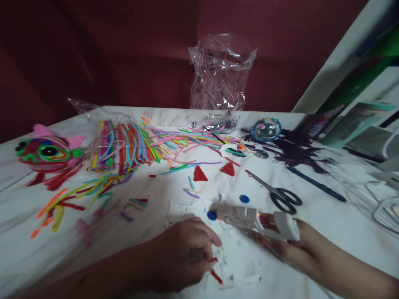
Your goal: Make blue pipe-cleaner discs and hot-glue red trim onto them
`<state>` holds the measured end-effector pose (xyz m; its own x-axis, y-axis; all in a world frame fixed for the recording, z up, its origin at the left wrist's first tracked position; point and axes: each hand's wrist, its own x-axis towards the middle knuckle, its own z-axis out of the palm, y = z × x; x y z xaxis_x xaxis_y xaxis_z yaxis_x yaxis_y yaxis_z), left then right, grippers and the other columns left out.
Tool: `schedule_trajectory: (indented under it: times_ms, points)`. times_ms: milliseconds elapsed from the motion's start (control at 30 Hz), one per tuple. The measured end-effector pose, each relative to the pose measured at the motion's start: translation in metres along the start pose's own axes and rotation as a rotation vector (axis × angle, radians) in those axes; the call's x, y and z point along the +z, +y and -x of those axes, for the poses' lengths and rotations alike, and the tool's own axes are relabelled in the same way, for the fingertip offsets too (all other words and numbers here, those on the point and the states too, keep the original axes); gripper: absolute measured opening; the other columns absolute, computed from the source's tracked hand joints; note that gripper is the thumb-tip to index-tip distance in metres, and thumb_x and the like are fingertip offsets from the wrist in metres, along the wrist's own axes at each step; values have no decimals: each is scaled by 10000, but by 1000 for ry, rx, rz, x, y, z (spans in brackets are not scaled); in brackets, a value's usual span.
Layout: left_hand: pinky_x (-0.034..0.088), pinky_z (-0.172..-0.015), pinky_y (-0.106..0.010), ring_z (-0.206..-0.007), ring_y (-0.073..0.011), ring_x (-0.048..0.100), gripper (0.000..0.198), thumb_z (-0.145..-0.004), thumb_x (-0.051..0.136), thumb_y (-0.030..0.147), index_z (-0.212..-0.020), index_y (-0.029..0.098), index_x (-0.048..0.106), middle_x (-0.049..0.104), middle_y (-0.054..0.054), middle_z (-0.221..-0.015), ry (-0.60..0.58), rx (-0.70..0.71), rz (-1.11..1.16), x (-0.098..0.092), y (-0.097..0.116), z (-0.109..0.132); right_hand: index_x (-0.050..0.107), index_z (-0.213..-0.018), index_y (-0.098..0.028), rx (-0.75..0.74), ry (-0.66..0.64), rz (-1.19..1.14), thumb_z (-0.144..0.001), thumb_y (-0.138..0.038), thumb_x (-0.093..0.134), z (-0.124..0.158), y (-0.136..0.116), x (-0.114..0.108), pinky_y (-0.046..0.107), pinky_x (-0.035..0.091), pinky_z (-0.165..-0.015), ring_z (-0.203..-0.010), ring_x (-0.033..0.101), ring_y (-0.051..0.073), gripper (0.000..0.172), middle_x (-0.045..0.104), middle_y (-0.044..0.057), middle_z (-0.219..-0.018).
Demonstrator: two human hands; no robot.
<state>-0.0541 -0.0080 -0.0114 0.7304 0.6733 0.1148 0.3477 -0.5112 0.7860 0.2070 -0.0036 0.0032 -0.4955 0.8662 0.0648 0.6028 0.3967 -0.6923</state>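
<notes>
My right hand point(280, 245) is wrapped round a white hot glue gun point(246, 218), whose nozzle points left, near a blue disc point(212, 215). My left hand point(187, 249) is over a paper sheet point(243, 257), its fingers curled in. A short red piece point(216, 276) shows just below its fingertips; whether they touch it is unclear. Another blue disc point(244, 199) lies above the glue gun. Farther back are two red fuzzy triangles, one on the left point(200, 173) and one on the right point(227, 169).
Scissors point(285, 199) and a dark blue tool point(318, 185) lie at the right. Colourful pipe cleaners point(131, 143) spread across the back left, beside a decorated fish-like figure point(48, 153). A clear bag point(220, 79) stands behind, near a clear dome point(266, 130). Cables point(377, 203) lie far right.
</notes>
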Motion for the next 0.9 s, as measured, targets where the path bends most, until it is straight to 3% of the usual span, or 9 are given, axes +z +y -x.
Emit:
schedule_trajectory:
  times_ms: [367, 567, 900]
  points:
    - [437, -835, -293, -933, -153, 594, 101, -737, 550, 108, -668, 176, 523, 665, -63, -992, -5, 3, -16, 0, 0, 0, 675, -869, -217, 24, 54, -96, -820, -402, 522, 0, -4, 2, 237, 545, -602, -645, 641, 191, 245, 712, 12, -736]
    - [435, -827, -278, -920, -151, 601, 117, -735, 548, 95, -656, 169, 503, 669, -66, -978, 3, 9, -18, 0, 2, -1, 648, -866, -223, 13, -31, 13, -831, -376, 514, -1, -3, -3, 224, 538, -552, -617, 638, 184, 207, 704, 18, -729]
    - [432, -829, -263, -935, -144, 595, 104, -741, 558, 103, -673, 170, 517, 664, -63, -991, 3, 19, -18, 1, -1, 0, 646, -867, -196, 7, -22, -13, -835, -376, 497, -2, -3, -3, 219, 535, -543, -613, 643, 181, 236, 709, 15, -729]
